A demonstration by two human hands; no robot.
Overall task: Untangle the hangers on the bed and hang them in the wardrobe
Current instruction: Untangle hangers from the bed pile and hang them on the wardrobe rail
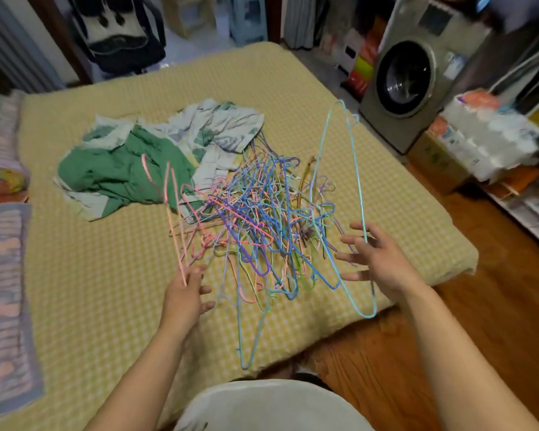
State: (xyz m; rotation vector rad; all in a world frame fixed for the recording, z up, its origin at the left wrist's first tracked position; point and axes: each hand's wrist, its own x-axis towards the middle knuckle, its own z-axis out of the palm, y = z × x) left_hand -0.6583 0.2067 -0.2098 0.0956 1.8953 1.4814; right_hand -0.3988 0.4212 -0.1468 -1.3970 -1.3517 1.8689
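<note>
**Two hangers lifted, a heap still knotted on the bed**

A person stands at the foot of a bed (106, 290) covered in a yellow checked spread, both arms out over a tangle of hangers (262, 225) in blue, purple, pink and green wire. The left hand (185, 293) pinches the lower end of a pink hanger (171, 213) between thumb and fingers, its length rising above the pile. The right hand (377, 259) has its fingers spread, and a light blue hanger (339, 169) stands tall against them; whether any finger curls round the wire cannot be told. A green and leaf-print cloth (131, 169) lies crumpled just behind the heap, and a washing machine (408, 85) stands beyond the bed's far corner. No wardrobe is clearly in view.

The hangers look thin, light and springy, likely to snag by their hooks. Each one probably comes away best taken at the shoulder or bottom bar and slid out along its own line, not yanked upward.
</note>
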